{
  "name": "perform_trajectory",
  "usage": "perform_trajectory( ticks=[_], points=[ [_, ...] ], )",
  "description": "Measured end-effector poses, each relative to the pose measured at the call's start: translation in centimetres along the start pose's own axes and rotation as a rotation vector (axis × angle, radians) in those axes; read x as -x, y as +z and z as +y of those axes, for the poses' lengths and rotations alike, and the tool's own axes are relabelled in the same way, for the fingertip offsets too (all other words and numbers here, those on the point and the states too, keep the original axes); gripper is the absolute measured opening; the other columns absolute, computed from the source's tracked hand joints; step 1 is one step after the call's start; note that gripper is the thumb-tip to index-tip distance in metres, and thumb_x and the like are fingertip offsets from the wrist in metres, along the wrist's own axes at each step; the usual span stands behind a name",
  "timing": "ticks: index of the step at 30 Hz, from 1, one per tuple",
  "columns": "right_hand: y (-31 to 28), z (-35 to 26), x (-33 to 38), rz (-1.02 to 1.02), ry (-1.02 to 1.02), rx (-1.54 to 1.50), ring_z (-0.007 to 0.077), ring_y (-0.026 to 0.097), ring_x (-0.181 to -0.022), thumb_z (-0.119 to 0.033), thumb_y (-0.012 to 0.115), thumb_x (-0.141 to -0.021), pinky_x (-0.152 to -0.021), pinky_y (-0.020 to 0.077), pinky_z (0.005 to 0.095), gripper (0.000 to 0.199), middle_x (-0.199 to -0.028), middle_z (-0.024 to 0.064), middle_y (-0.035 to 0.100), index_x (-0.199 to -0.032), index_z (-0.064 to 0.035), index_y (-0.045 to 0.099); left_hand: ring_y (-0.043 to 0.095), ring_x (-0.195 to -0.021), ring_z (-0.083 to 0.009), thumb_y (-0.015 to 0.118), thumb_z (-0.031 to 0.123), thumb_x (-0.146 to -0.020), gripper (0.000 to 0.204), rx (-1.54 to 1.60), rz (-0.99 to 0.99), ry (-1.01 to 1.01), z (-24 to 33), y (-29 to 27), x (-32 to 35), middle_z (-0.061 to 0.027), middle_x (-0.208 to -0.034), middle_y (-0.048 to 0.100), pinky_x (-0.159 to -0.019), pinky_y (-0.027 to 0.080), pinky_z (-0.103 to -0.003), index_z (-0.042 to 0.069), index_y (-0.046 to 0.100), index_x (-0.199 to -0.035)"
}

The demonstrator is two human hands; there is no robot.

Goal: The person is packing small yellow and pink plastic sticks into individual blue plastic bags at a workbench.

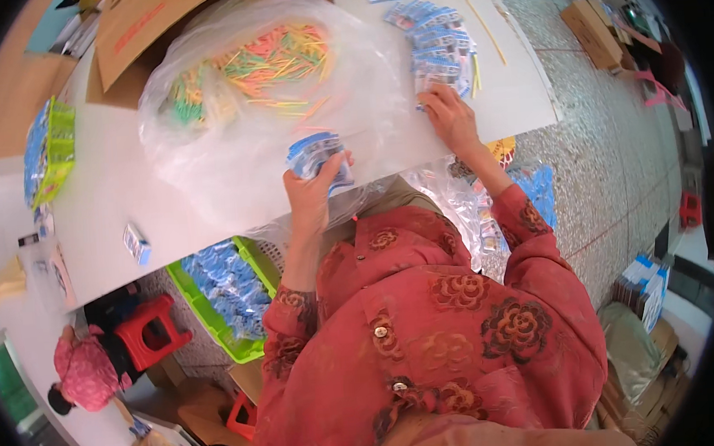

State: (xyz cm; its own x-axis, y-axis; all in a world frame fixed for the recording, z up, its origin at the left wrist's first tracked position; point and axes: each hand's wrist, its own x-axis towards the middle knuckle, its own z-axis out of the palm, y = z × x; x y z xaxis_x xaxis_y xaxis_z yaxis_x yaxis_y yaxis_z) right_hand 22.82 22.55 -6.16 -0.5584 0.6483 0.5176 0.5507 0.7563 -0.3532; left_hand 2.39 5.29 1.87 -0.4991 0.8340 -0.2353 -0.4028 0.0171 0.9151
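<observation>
My left hand is closed around a small fanned bunch of blue printed packets, held over the near edge of the white table. Farther right, my right hand is closed with bent fingers at the near end of an overlapping row of similar blue packets. Its fingertips pinch the lowest packet there, partly hidden by the hand. Between and beyond my hands, a clear plastic sheet or bag lies spread out, with many thin pink, yellow and green sticks heaped on it.
A cardboard box stands behind the sticks. Blue packets fill a green basket at the table's left and another green basket below its edge. A small box sits at left. Near a red stool is another person.
</observation>
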Motion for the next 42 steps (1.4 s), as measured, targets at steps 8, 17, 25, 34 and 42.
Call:
perform_trajectory(
  ticks=[8,17,25,34,42],
  points=[
    [-4.1,-7.5,-3.9,-0.179,0.269,-0.592,0.0197,0.055,-0.071,-0.006,0.060,-0.078,-0.056,0.0448,0.0285,0.023,-0.095,0.0076,0.057,-0.101,-0.0081,0.059,0.061,-0.067,-0.0117,0.068,0.004,-0.074,0.018,0.019,-0.042,-0.048,-0.9,-0.6,-0.3,-0.0067,-0.080,0.065,-0.063,0.051,-0.025,-0.002,0.064,-0.090],
    [-3.5,-13.2,-7.6,-0.448,-0.158,-0.542,0.0254,0.049,-0.055,-0.016,0.067,-0.076,-0.048,0.0379,0.0326,0.020,-0.065,0.0115,0.053,-0.069,-0.0006,0.056,0.058,-0.072,-0.0075,0.067,0.005,-0.076,0.019,-0.135,-0.079,-0.010,-1.0,-1.1,0.4,-0.0021,-0.082,0.064,-0.066,0.048,-0.022,0.000,0.064,-0.093],
    [-3.2,-13.8,-8.6,-0.464,-0.288,-0.596,0.0307,0.054,-0.068,-0.009,0.061,-0.076,-0.058,0.0429,0.0374,0.011,-0.071,0.0129,0.055,-0.080,-0.0013,0.055,0.057,-0.078,-0.0081,0.067,0.006,-0.076,0.027,-0.059,-0.174,-0.073,1.1,-2.8,0.8,-0.0021,-0.089,0.063,-0.069,0.048,-0.024,0.000,0.061,-0.102],
    [-4.4,-15.3,-9.0,-0.479,-0.244,-0.675,0.0209,0.054,-0.066,-0.006,0.066,-0.074,-0.056,0.0434,0.0303,0.016,-0.075,0.0083,0.056,-0.088,-0.0014,0.058,0.058,-0.079,-0.0092,0.070,0.001,-0.072,0.031,-0.162,-0.134,-0.011,1.3,-3.9,1.1,-0.0027,-0.088,0.063,-0.071,0.049,-0.025,0.002,0.059,-0.100],
    [-5.5,-16.8,-8.9,-0.306,-0.353,-0.644,0.0202,0.057,-0.073,-0.008,0.071,-0.070,-0.060,0.0477,0.0284,0.027,-0.094,0.0088,0.056,-0.095,-0.0050,0.060,0.059,-0.074,-0.0102,0.071,-0.003,-0.068,0.027,-0.007,0.002,0.029,1.5,-3.8,1.5,-0.0031,-0.084,0.062,-0.067,0.050,-0.024,0.003,0.058,-0.091]
  ],
)
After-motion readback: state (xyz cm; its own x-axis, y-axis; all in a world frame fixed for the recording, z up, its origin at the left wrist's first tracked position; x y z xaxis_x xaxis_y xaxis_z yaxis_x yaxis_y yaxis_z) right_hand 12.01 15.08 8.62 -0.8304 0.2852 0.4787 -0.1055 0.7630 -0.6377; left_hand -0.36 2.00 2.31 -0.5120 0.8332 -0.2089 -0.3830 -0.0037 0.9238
